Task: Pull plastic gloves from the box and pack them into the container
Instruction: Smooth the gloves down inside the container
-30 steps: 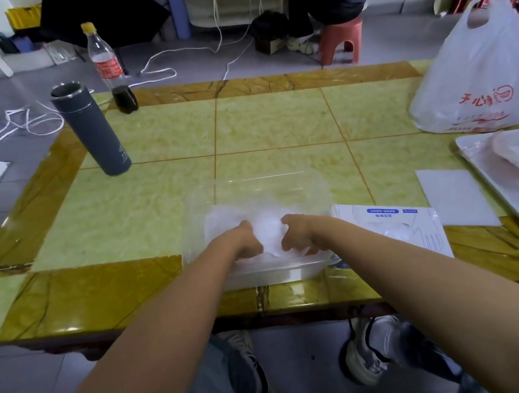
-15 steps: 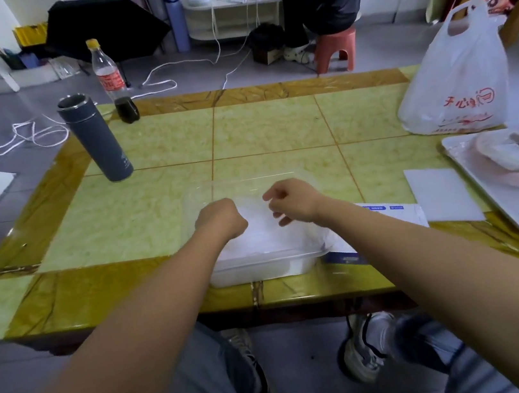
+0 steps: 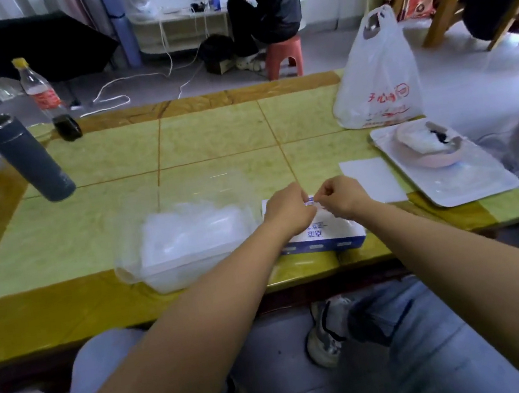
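Where the box [image 3: 325,237] lies at the table's [image 3: 208,136] near edge, just right of the container [image 3: 148,275] heaped with gloves [image 3: 189,233], both hands hang over it. The left hand [image 3: 287,209] and right hand [image 3: 342,199] curl their fingers, tips nearly meeting, seemingly pinching a glove [image 3: 312,202], though blur obscures it. Farther off stand a flask [image 3: 28,160] left and a bag [image 3: 376,77] right.

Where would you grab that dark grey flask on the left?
Probably round the middle of the flask, coming from its near side. It stands on its base, a tall cylinder with no handle, and the bottle stands close behind it, so the front is freer.
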{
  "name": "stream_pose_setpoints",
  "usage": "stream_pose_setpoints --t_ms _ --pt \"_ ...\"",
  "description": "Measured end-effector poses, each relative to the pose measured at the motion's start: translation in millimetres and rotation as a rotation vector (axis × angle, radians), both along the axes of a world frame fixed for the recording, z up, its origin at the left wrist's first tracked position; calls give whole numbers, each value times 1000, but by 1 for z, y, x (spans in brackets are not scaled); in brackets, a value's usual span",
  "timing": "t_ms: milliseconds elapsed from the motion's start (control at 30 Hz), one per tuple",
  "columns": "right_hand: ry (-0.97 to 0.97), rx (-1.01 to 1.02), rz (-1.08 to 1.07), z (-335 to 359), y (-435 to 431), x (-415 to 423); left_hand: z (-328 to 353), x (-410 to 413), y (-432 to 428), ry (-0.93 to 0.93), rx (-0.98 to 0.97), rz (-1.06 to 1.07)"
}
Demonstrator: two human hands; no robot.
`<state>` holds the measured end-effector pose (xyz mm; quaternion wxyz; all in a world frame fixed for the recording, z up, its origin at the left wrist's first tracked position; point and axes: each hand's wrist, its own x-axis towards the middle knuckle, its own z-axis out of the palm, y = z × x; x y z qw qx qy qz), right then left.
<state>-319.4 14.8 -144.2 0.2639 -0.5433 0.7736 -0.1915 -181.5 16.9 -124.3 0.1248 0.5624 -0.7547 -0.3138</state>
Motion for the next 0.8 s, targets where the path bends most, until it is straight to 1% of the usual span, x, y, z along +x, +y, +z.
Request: stream_pose_setpoints --t_ms 133,167,233,333,433,533,600,667,700,767,800 --pt "117 44 60 -13 8 -10 -32 -9 -5 -187 136 69" --pt "134 58 76 -15 7 -8 -37 -7 -6 -209 159 85" --pt "196 73 90 -19 5 -4 -45 -4 -10 -195 196 106" --pt "349 64 65 -23 -1 5 -51 -3 -13 -148 237 134" --pt "466 53 72 -30 -8 11 -55 -4 -17 -165 252 124" --pt "536 26 136 -34 -10 12 -56 -4 -21 -174 252 107" --pt "545 22 193 -36 -9 10 -56 -4 -21 -179 250 98" --pt "478 24 220 -37 -9 9 -56 -4 -21 -176 251 104" --pt "356 9 216 -37 -9 7 -57 -4 -20 -167 253 109" --pt "3 -49 177 -33 -6 2 -57 -4 -19 -142 259 121" --pt "-133 -83 152 -30 -3 1 -57 -3 -18 -134 261 127"
